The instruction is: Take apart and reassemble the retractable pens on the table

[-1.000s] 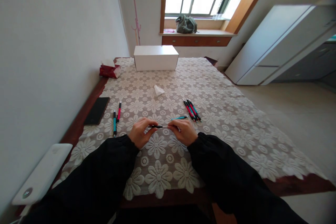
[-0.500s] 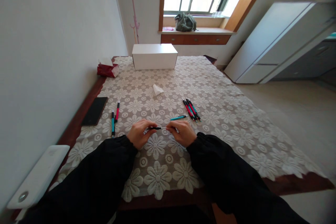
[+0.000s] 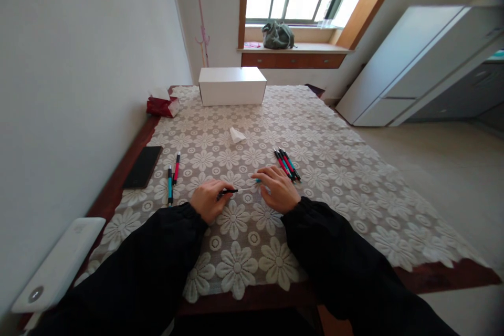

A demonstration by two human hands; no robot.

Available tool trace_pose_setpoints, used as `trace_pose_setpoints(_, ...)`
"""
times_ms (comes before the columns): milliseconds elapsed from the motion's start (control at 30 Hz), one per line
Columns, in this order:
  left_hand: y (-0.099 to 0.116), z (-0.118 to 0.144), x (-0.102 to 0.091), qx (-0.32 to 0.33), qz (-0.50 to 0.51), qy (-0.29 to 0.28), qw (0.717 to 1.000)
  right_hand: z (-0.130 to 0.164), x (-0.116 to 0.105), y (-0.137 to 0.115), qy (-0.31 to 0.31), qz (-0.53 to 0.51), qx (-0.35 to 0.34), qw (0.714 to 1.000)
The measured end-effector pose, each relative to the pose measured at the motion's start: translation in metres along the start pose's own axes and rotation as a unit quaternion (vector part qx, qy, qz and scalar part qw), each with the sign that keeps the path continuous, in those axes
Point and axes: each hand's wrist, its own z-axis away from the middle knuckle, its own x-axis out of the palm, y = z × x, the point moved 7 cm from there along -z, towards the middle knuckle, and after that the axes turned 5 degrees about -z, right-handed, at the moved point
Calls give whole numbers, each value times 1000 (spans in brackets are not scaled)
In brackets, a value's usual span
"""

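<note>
My left hand [image 3: 208, 199] is closed on a black pen part [image 3: 229, 191], pinched between thumb and fingertips. From its right end a thin whitish rod [image 3: 244, 189], looking like a pen refill, points toward my right hand. My right hand [image 3: 279, 189] is open, thumb and fingers apart, just beyond the rod's tip. Under its fingers a small bit of a turquoise pen barrel [image 3: 258, 180] shows; the rest is hidden. A turquoise-and-black pen [image 3: 170, 185] and a red-and-black pen [image 3: 177, 168] lie left of my left hand.
Several red and turquoise pens [image 3: 287, 164] lie bunched beyond my right hand. A crumpled tissue [image 3: 237, 135] and a white box [image 3: 232, 89] are farther back on the flowered tablecloth [image 3: 236, 268]. At left are a dark phone [image 3: 142, 167], a red tissue pack [image 3: 162, 106] and a white device [image 3: 59, 265].
My right hand has let go of the rod, opened and shifted slightly right, now covering most of the turquoise barrel. More of the rod shows. My left hand has barely moved.
</note>
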Motion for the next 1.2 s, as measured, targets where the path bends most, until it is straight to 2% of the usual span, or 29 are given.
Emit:
trace_pose_setpoints(133, -2, 0, -1, -2, -8, 13, 1000, 1, 0, 14, 9, 29, 37, 999)
trace_pose_setpoints(267, -2, 0, -1, 3, -11, 16, 1000, 1, 5, 17, -8, 22, 28, 999)
trace_pose_setpoints(667, 2, -1, 1, 6, 2, 1, 1000, 1, 15, -5, -33, -16, -25, 999)
trace_pose_setpoints(900, 19, -1, 1, 60, 21, -22, 998, 3, 19, -27, -52, -64, -55, 995)
trace_pose_setpoints(1200, 27, 3, -2, 44, 46, -1, 998, 4, 20, -32, -48, -131, -52, 989)
